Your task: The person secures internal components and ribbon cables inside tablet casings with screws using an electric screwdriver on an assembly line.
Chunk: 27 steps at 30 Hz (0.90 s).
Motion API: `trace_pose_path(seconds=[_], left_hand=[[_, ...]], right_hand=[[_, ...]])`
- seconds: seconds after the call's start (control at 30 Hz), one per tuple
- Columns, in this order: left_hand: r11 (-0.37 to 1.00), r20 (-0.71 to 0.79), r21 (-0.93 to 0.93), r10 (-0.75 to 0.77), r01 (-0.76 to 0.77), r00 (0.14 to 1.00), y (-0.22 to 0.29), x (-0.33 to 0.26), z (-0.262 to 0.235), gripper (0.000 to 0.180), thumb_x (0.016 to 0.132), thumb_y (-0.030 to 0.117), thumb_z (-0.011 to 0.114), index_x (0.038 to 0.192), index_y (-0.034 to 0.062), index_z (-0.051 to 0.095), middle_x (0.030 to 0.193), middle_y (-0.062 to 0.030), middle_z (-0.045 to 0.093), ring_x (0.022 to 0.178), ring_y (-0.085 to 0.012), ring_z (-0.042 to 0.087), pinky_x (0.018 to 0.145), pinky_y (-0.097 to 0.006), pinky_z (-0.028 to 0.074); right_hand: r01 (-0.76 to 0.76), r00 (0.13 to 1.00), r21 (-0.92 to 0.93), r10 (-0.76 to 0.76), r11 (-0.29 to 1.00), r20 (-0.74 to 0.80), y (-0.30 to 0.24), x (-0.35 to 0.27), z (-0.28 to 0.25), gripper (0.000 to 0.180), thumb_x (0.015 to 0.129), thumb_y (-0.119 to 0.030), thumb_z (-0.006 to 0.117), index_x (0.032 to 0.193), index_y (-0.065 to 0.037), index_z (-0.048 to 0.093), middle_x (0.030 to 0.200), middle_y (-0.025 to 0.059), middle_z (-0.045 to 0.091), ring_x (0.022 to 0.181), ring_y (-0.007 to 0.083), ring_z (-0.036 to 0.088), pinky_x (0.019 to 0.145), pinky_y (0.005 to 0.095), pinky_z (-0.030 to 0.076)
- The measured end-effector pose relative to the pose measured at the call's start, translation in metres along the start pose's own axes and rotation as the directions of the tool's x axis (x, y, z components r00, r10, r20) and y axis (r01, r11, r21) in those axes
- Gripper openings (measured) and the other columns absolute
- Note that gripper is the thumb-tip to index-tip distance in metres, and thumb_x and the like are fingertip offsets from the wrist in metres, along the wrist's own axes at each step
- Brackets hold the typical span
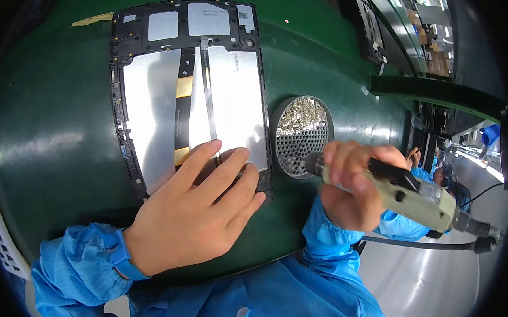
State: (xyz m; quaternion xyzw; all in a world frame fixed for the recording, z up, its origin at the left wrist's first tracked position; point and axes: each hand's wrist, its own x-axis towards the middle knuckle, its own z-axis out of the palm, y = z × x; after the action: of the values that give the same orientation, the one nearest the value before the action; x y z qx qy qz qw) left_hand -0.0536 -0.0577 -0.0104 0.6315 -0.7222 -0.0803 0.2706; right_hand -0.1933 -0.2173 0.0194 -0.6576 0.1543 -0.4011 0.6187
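Biggest thing here is the dark green tabletop [55,150], glossy and curved by the lens, taking up most of the view. Lying flat on it, a bit left of centre, is an opened tablet back frame [189,99]: black plastic rim, two big silvery shield plates inside, a thin flat ribbon cable [208,98] running down the middle and some gold-coloured strips beside it.

The left hand [194,218] lies palm down on the near right corner of that frame, fingers spread loosely and flat, holding it down rather than pinching anything. Blue cleanroom sleeve, blue wrist strap.

The right hand [351,185] is wrapped tight around an electric screwdriver [403,191], beige-grey body with a black cable trailing off to the right. Its tip end points left toward the round screw tray [302,136], a perforated dish with a heap of tiny screws on its far half, sitting just right of the frame. I can't tell if the bit is touching the tray or hovering above it.

What could go sideways, imo: the left fingers sit right by the ribbon cable, so leaning harder or sliding could crease it. The tray is close to the frame edge, and a nudge from the driver could scatter screws onto the shield plates. And if the frame shifts under a light palm, the bit could skate off a screw head and gouge the plate.
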Motion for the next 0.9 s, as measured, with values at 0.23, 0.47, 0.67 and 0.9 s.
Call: trace_pose_path(seconds=[0.23,0.47,0.67,0.9], left_hand=[[1.0,0.018,0.005,0.003,-0.003,1.0,0.002,0.002,-0.002,0.023,0.077,0.012,0.065,0.1,0.0119,0.071,0.109,-0.0118,0.061,0.113,-0.0298,0.053,0.101,-0.048,0.038],[1.0,0.01,0.013,0.018,-0.018,1.0,-0.001,-0.001,0.0,0.021,0.077,0.014,0.065,0.097,0.0118,0.072,0.111,-0.0113,0.059,0.114,-0.0294,0.052,0.102,-0.048,0.038],[0.999,0.008,0.028,0.016,-0.016,1.0,-0.002,-0.002,0.002,0.02,0.077,0.014,0.065,0.096,0.0124,0.072,0.11,-0.0106,0.059,0.114,-0.029,0.052,0.102,-0.048,0.037],[1.0,-0.01,0.016,0.019,-0.018,1.0,-0.002,-0.002,0.002,0.021,0.076,0.015,0.066,0.096,0.0126,0.072,0.11,-0.0104,0.059,0.114,-0.0284,0.052,0.101,-0.048,0.038]], right_hand=[[0.015,0.987,0.011,-0.016,1.0,0.159,-0.041,-0.013,0.007,0.032,0.08,-0.012,0.055,0.112,-0.008,0.048,0.062,0.0021,0.045,0.056,0.0148,0.047,0.06,0.033,0.039],[-0.029,0.98,-0.009,0.031,1.0,0.195,-0.033,-0.024,0.02,0.029,0.083,-0.01,0.057,0.109,-0.007,0.046,0.063,0.0037,0.048,0.055,0.0161,0.049,0.058,0.0338,0.042],[-0.042,0.979,0.011,0.039,0.999,0.198,-0.026,-0.024,0.021,0.03,0.082,-0.01,0.058,0.11,-0.007,0.046,0.063,0.0035,0.047,0.055,0.0161,0.049,0.058,0.034,0.042],[-0.058,0.975,0.018,0.053,0.998,0.215,-0.026,-0.024,0.023,0.03,0.082,-0.009,0.057,0.11,-0.007,0.046,0.063,0.0034,0.047,0.055,0.0161,0.048,0.058,0.0341,0.041]])
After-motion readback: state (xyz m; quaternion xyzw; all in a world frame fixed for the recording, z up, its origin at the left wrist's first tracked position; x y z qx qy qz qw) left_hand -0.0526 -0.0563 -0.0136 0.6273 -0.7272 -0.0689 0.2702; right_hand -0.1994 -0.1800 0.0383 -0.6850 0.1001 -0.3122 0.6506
